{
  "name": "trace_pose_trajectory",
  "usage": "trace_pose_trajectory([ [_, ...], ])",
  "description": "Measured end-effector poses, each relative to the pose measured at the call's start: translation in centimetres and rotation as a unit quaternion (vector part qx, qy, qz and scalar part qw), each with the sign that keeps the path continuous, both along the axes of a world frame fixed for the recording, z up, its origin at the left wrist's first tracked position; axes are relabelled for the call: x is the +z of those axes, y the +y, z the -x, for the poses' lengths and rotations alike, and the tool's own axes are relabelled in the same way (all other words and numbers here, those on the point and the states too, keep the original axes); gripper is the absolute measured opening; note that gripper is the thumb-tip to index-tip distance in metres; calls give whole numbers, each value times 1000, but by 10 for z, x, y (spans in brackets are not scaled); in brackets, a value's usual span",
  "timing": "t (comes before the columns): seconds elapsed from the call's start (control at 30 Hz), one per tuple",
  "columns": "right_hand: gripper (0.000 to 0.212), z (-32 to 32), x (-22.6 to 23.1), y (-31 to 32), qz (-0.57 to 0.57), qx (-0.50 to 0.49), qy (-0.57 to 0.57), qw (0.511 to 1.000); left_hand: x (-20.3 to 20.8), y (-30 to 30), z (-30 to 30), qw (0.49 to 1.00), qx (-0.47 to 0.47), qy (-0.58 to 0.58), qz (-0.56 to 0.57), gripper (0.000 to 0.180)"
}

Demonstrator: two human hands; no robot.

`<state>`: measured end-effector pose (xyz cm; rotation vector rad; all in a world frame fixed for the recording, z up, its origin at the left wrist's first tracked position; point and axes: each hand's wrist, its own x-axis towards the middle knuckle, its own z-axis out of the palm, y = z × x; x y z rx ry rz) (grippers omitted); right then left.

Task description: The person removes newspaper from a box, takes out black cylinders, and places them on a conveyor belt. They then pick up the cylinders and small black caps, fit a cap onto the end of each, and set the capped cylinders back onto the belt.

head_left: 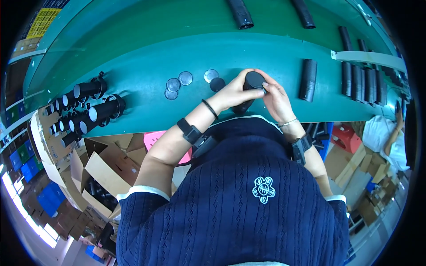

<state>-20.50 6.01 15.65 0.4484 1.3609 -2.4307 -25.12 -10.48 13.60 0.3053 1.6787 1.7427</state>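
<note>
Near the front edge of the green table, a black cylinder (242,107) stands between my two hands, with a round black cap (254,80) at its top. My left hand (236,92) is wrapped round the cylinder, its thumb lying across the front just below the cap. My right hand (276,95) closes on the other side, thumb and fingers at the cap's right rim. To the left of my left hand lie a dark disc (217,84) and a clear-looking disc (211,75). Farther left is a small group of similar discs (186,78).
A ribbed black tube (308,80) lies right of my hands; several more (357,82) line the far right. Black cylinders with ring-like parts (104,110) are grouped at left. Below the table edge are open cardboard boxes (111,170) and a pink stool (153,139). Another person's arm (395,133) shows at far right.
</note>
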Motion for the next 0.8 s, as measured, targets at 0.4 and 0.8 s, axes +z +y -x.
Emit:
trace_pose_trajectory([
  [0.4, 42, 0, -1, -33, 26, -79, 18, 996, -5, 1, -13, 969, 105, -137, -174, 42],
  [0.8, 71, -8, 11, 0, -118, 96, 149, 977, -7, -11, -6, 977, 0, 209, -35, 76],
])
